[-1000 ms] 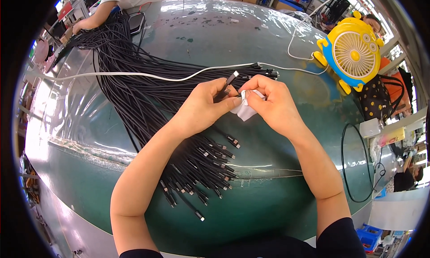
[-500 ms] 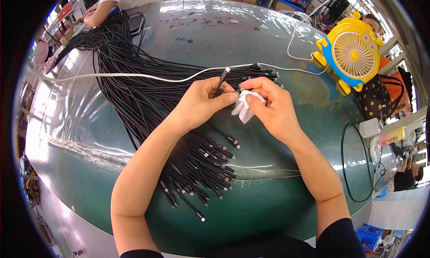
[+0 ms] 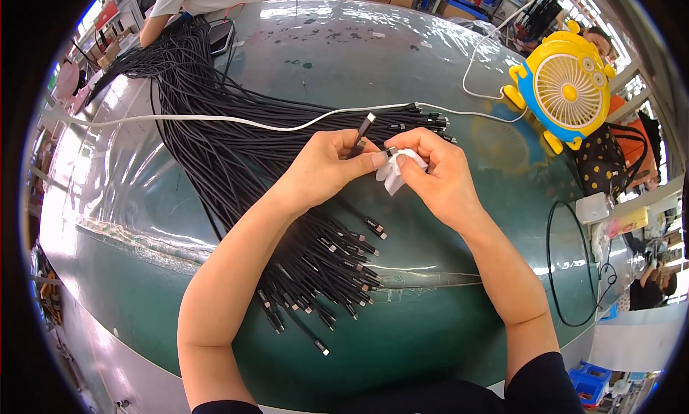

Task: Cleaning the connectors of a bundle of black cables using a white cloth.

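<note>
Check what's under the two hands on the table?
Black cables run under the left hand, connector ends fanned below. Right hand pinches a white cloth. What lies beneath the palms is hidden.

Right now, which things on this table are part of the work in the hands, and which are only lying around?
In use:
left hand
right hand
black cable
white cloth
bundle of black cables

Lying about:
yellow fan
white cord
green table
</note>
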`<state>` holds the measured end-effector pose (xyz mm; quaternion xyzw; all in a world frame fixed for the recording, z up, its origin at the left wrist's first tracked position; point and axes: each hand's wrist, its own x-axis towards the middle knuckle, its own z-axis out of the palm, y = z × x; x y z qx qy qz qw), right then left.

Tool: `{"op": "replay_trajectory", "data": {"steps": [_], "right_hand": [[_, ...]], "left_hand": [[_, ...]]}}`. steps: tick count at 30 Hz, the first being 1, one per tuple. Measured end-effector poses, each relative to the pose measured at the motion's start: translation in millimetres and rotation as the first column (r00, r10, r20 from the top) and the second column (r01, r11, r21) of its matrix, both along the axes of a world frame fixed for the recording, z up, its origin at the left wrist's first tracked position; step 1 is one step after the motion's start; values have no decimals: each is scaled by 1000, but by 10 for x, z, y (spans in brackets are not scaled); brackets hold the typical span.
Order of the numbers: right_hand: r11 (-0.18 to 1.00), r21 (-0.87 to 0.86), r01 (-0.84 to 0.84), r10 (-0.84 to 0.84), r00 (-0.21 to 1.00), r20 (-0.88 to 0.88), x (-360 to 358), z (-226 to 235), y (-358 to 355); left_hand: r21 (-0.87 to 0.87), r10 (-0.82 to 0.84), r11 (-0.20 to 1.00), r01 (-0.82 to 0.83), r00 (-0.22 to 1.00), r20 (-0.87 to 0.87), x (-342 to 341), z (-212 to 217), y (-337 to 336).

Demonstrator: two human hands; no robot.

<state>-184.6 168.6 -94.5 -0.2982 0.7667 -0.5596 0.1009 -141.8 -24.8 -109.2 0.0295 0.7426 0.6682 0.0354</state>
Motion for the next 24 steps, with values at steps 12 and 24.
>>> {"op": "replay_trajectory", "data": {"steps": [12,24], "right_hand": [[1000,-29,11,-11,1000,18,51,115,18],[985,170,-25,21,1000,21,-96,84,-62]], "left_hand": [[5,-12,1000,12,999,31,2,6,-31],[-3,-20,1000,20,1000,4,-4,-11,-11]]}}
